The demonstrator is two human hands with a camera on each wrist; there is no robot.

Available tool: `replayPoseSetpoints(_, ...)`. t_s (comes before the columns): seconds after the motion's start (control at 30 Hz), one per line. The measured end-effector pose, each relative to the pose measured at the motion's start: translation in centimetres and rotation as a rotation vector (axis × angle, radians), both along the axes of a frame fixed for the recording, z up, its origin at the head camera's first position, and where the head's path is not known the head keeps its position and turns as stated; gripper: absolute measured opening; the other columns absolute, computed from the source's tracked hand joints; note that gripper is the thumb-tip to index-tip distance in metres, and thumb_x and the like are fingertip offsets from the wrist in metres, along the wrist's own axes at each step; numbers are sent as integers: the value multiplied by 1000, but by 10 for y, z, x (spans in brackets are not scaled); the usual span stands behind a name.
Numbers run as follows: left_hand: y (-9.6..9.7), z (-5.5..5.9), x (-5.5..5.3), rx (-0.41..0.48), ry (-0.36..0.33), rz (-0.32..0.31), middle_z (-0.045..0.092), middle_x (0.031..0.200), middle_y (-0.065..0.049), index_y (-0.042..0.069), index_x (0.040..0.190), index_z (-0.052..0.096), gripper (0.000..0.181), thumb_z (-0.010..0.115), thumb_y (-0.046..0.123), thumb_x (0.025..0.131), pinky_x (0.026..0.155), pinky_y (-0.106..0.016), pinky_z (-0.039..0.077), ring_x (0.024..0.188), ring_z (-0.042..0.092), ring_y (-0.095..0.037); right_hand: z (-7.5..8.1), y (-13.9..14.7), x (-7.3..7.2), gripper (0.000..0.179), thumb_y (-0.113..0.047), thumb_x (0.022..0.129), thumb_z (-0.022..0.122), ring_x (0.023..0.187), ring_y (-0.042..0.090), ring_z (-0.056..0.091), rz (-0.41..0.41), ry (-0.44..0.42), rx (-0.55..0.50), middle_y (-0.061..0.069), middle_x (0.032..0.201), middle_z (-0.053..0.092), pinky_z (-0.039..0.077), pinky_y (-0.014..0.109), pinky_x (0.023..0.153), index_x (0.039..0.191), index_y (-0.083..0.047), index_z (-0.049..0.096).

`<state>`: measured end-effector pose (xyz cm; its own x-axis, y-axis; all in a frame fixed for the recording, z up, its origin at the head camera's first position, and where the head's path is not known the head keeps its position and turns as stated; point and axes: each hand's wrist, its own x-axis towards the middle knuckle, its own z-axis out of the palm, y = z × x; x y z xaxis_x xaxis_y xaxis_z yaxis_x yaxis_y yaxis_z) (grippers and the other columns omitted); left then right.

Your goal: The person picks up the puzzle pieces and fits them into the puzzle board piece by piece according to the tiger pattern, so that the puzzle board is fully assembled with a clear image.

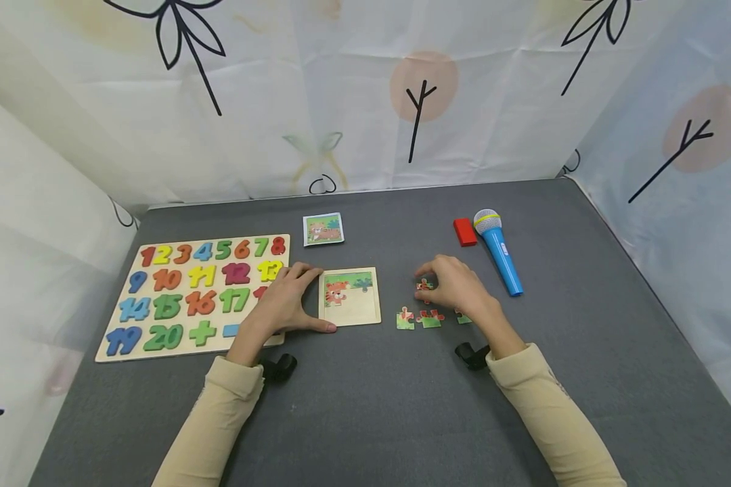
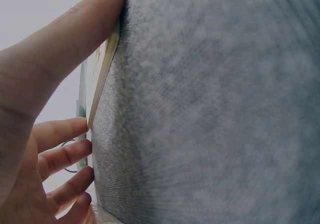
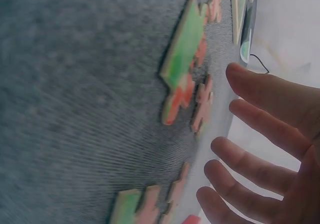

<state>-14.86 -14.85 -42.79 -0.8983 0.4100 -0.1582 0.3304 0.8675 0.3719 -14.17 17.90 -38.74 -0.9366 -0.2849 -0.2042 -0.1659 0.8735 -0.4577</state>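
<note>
A small square wooden puzzle tray [image 1: 356, 312] lies in the middle of the table, with joined picture pieces [image 1: 336, 291] along its top and left. My left hand [image 1: 288, 302] rests against the tray's left side, thumb by the lower corner and fingers by the upper one. Over a loose jigsaw piece [image 1: 424, 285] hovers my right hand [image 1: 457, 287], thumb and fingers apart around it. The right wrist view shows these fingers [image 3: 255, 164] spread, with nothing between them. Nearer me lie more loose pieces, including a green-edged one [image 1: 430, 319]; one [image 1: 463, 317] is partly covered by the hand.
A wooden number board [image 1: 183, 325] with colourful numerals lies left, partly under my left forearm. A picture card [image 1: 323, 230] sits behind the tray. At the back right are a red block [image 1: 465, 232] and a blue toy microphone [image 1: 501, 257]. Patterned curtains [image 1: 365, 101] border the table.
</note>
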Motion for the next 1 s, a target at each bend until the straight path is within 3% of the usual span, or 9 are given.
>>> replayPoseSetpoints(0.57, 1, 0, 1, 3, 3, 5, 47, 149, -16, 10, 154, 45, 116, 88, 68, 62, 109, -56, 47, 131, 46, -37, -10, 1, 1, 29, -22, 88, 81, 94, 23, 58, 1, -14, 13, 14, 109, 69, 52, 42, 76, 114, -9, 78)
replayPoseSetpoints(1.0, 0, 0, 1, 6, 16, -1, 47, 149, -16, 11, 153, 46, 116, 88, 68, 62, 110, -56, 47, 133, 46, -38, -9, -5, 0, 27, -24, 88, 81, 85, 19, 53, 5, 30, 13, 10, 99, 66, 41, 29, 63, 110, -9, 79)
